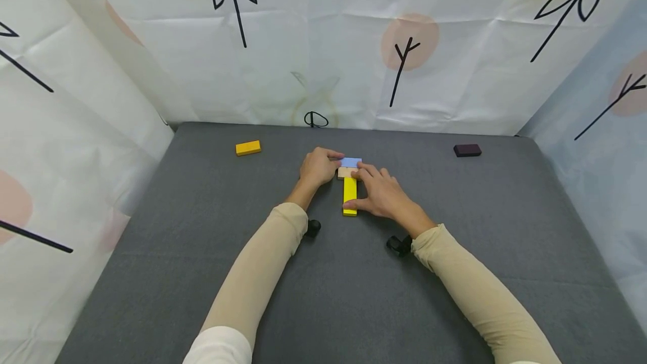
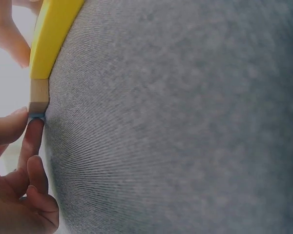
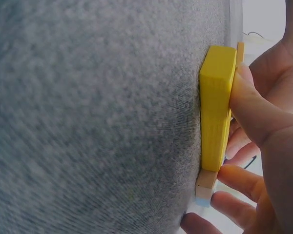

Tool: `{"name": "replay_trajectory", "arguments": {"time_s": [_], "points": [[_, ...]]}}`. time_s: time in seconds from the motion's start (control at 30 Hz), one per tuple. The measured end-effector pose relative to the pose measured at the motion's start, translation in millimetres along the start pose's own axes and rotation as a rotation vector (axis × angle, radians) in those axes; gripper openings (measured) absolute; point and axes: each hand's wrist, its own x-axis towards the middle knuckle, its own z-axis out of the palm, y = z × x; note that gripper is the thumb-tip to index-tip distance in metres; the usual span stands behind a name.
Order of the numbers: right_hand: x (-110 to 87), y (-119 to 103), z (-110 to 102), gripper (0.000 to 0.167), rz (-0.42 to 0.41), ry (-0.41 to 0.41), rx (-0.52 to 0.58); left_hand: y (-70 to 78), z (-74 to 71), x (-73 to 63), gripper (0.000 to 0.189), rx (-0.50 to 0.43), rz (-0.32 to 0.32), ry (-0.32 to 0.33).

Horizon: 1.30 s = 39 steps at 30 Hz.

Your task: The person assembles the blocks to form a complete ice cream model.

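Observation:
Three blocks lie together, forming a T: a light blue block at the far side, a plain wooden block against it, and a bright yellow block pointing towards me. My left hand pinches the left end of the blue block with thumb and index finger; its other fingers curl in the left wrist view. My right hand spreads over the right side. Its thumb rests on the yellow block, and its fingertips touch the right ends of the wooden and blue blocks.
An orange-yellow block lies at the back left of the grey table. Towards the back right sits a dark block. White patterned cloth hangs behind the table and along both sides.

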Motion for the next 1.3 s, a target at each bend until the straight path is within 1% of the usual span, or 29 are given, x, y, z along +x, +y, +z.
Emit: {"name": "replay_trajectory", "arguments": {"time_s": [0.23, 0.47, 0.57, 0.73, 0.9, 1.07, 1.17, 1.3], "points": [[3.1, 0.5, 0.1, 0.091, 0.02, -0.011, 0.029, -4.2, -3.5, -2.3, 0.031, 0.021, 0.049, 0.021], [3.7, -0.5, -2.0, 0.102, 0.018, -0.019, -0.022, -14.0, -12.9, -1.1, 0.034, 0.054, 0.118, 0.042], [5.2, -0.7, -3.2, 0.104, 0.022, -0.034, -0.039, -19.3, -18.0, -1.0, 0.035, 0.065, 0.155, 0.06], [7.5, -1.3, -5.6, 0.107, 0.024, -0.053, -0.061, -27.9, -27.9, -2.1, 0.038, 0.113, 0.21, 0.097], [8.4, -1.2, -7.0, 0.107, 0.023, -0.055, -0.078, -37.2, -37.6, -0.7, 0.046, 0.214, 0.223, 0.14], [8.6, -1.7, -7.6, 0.107, 0.023, -0.054, -0.084, -50.0, -44.9, 3.4, 0.063, 0.342, 0.241, 0.19], [8.4, -2.7, -7.8, 0.107, 0.024, -0.057, -0.081, -58.6, -48.5, 5.2, 0.076, 0.417, 0.264, 0.196], [7.9, -3.9, -8.6, 0.106, 0.022, -0.058, -0.079, -69.4, -54.1, 7.1, 0.094, 0.51, 0.278, 0.171]]}}
